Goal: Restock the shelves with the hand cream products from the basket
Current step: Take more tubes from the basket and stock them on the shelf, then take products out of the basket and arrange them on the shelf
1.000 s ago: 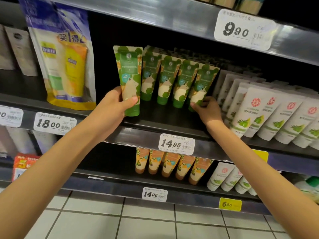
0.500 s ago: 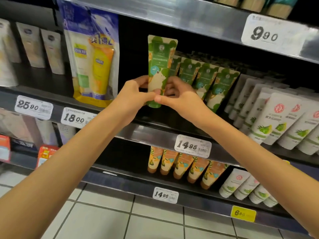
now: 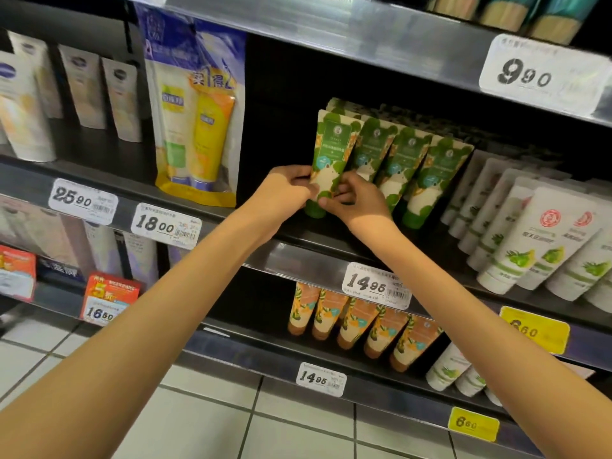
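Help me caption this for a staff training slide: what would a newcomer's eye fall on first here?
Mid-frame, the left hand and right hand pinch a green leaf-printed hand cream tube at the left end of a row of matching green tubes on the middle shelf. Next come the bold white 9.90 price tag at upper right and the yellow-and-orange twin-pack pouch left of the hands.

Front tube (image 3: 332, 144) was green with cream patches, leafy; lower tubes (image 3: 356, 326) orange, leafy; right tubes (image 3: 543, 236) white, red logo; tag (image 3: 534, 329) yellow.

Shelf (image 3: 308, 264) — green tubes (image 3: 408, 170), white tubes (image 3: 530, 236).
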`<control>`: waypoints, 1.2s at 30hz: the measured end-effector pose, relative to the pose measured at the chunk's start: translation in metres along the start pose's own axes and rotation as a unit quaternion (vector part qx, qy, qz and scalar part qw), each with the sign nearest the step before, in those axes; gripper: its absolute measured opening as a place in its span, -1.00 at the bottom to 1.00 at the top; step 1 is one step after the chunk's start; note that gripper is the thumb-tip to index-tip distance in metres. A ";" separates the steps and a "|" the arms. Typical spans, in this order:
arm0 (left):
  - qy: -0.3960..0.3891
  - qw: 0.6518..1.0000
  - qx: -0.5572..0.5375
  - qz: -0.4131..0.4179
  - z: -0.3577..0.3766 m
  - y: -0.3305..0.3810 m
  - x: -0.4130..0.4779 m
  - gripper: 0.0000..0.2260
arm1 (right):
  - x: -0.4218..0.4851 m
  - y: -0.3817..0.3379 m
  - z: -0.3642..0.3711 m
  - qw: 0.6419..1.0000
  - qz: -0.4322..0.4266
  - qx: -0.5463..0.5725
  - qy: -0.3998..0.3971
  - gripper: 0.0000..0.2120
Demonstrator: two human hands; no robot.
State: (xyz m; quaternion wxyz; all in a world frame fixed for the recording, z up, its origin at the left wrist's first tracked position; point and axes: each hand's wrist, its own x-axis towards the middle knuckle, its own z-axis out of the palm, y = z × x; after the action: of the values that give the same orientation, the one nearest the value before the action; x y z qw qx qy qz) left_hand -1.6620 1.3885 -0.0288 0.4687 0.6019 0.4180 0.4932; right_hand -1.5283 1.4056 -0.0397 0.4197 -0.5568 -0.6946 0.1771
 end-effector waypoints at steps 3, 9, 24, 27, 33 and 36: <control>0.009 1.000 0.007 0.002 0.000 -0.003 0.003 -0.63 | 0.004 0.002 0.002 1.000 0.006 0.003 0.024 -0.67; 0.002 1.000 0.005 -0.029 0.000 -0.010 0.010 -0.64 | 0.011 0.007 0.006 0.998 0.033 0.020 0.054 -0.67; 0.006 0.999 0.012 -0.033 0.006 -0.009 0.015 -0.63 | 0.011 0.007 0.009 0.993 0.058 0.050 0.085 -0.66; 0.009 0.999 0.019 -0.038 0.007 -0.009 0.017 -0.63 | 0.010 0.006 0.009 0.993 0.061 0.053 0.087 -0.66; 0.062 0.997 0.033 -0.030 0.007 -0.012 0.014 -0.66 | 0.005 0.003 0.008 0.990 0.095 0.050 0.087 -0.63; 0.136 0.982 0.115 0.067 0.002 -0.016 -0.008 -0.71 | -0.008 -0.007 0.008 0.986 0.111 0.051 0.112 -0.66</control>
State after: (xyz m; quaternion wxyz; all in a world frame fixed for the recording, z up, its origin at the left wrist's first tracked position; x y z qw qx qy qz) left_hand -1.6623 1.3839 -0.0464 0.3010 0.6060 0.4901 0.5494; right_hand -1.5384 1.3982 -0.0422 0.5002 -0.6244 -0.5675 0.1944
